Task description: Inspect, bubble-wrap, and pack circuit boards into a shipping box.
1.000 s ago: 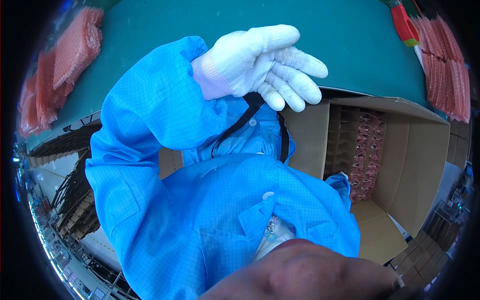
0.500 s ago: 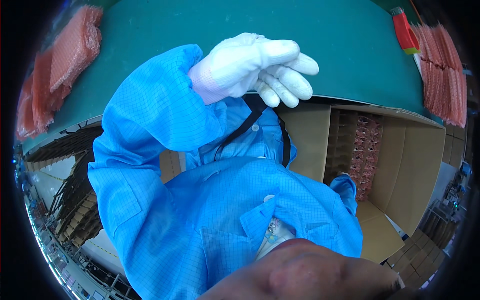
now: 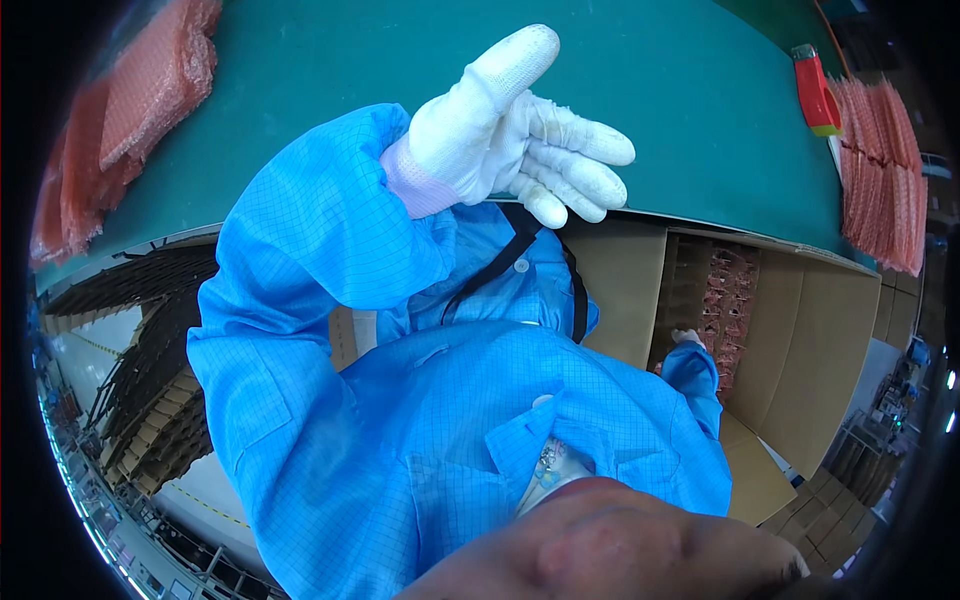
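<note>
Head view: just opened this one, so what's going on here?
A person in a blue gridded jacket has the white-gloved left hand open and empty at the near edge of the green tabletop. The right hand, only partly visible, is down at the open brown cardboard box, near rows of pink pieces; whether it holds anything is unclear. A pink bubble-wrap stack lies at the tabletop's left side, another at its right.

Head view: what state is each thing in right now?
Left hand: gloved, open, holding nothing.
Cardboard box: open at the top.
Pink pieces: set in rows inside the box.
Right hand: at the box opening, mostly hidden; grip unclear.
Left bubble wrap: piled up.
Right bubble wrap: stacked.
Red tool: lying beside that stack.
</note>
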The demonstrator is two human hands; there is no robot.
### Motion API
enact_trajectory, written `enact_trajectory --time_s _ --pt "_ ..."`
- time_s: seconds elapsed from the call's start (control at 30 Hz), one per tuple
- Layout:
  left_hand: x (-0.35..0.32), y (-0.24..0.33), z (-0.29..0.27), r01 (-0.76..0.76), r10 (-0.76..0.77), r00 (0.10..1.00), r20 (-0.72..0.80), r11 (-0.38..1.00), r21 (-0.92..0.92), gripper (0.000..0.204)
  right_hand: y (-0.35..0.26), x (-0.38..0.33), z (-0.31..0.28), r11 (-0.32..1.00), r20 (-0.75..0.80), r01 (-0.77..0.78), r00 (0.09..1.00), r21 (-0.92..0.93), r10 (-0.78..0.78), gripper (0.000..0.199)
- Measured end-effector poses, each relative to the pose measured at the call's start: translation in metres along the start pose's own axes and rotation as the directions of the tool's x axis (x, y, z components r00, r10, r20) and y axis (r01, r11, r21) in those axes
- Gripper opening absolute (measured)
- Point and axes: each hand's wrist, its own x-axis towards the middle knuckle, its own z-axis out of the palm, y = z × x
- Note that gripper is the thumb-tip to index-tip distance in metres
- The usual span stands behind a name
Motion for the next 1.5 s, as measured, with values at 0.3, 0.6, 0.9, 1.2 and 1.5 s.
enact_trajectory --time_s 0.3,0.6,0.9,1.2,1.5 --pt "-0.01 0.009 0.021 0.058 0.001 0.968 -0.25 0.972 0.229 0.09 -0.172 -0.179 -0.193 0.909 0.181 0.33 0.907 0.256 -0.38 0.035" --pt "-0.031 0.029 -0.002 0.14 0.009 0.954 -0.298 0.869 0.475 0.063 -0.267 -0.35 -0.342 -0.031 -0.527 0.982 0.072 0.184 -0.847 0.022" --pt "-0.027 0.045 0.021 0.165 -0.059 0.98 -0.19 0.776 0.609 0.09 -0.369 -0.422 -0.415 -0.254 -0.44 0.665 0.125 0.702 -0.889 0.032" --pt "-0.03 0.047 0.01 0.059 0.104 0.981 -0.162 0.64 0.766 0.096 -0.388 -0.424 -0.417 -0.268 -0.495 0.585 0.268 0.765 -0.827 0.026" --pt "-0.021 0.04 0.002 -0.045 0.344 0.935 -0.085 0.353 0.934 0.103 -0.391 -0.429 -0.407 -0.335 -0.505 0.596 0.138 0.729 -0.852 0.024"
